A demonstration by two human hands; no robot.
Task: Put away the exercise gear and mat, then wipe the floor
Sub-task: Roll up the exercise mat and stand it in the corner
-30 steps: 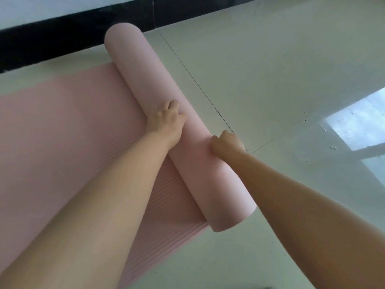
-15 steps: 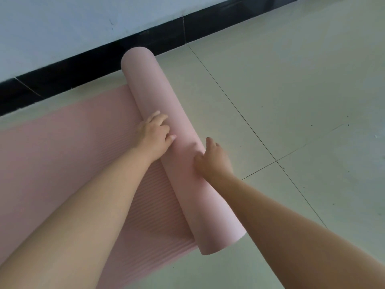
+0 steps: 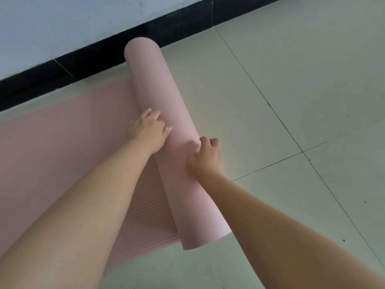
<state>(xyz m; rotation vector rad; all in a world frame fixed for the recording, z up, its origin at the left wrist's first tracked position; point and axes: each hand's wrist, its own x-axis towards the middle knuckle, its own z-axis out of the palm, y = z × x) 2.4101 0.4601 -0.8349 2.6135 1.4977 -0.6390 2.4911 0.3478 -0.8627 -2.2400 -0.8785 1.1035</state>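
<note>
A pink exercise mat (image 3: 62,155) lies flat on the floor at the left, its ribbed side up. Its right part is wound into a thick roll (image 3: 154,86) that runs from the wall down toward me. My left hand (image 3: 148,132) lies on the roll's left side near the middle, with its fingers curled down toward the crease where the roll meets the flat mat. Just below it, my right hand (image 3: 206,157) sits on the roll's top right, its bent fingertips pressing a dent into the foam.
Pale floor tiles (image 3: 291,101) with dark grout lines spread to the right of the roll. A black skirting board (image 3: 87,65) and a light wall (image 3: 62,24) run along the back, close to the roll's far end.
My right hand has shifted from the roll's right edge onto its top and curled its fingers. My left hand's fingers have bent further over the roll. The view has tilted up toward the wall.
</note>
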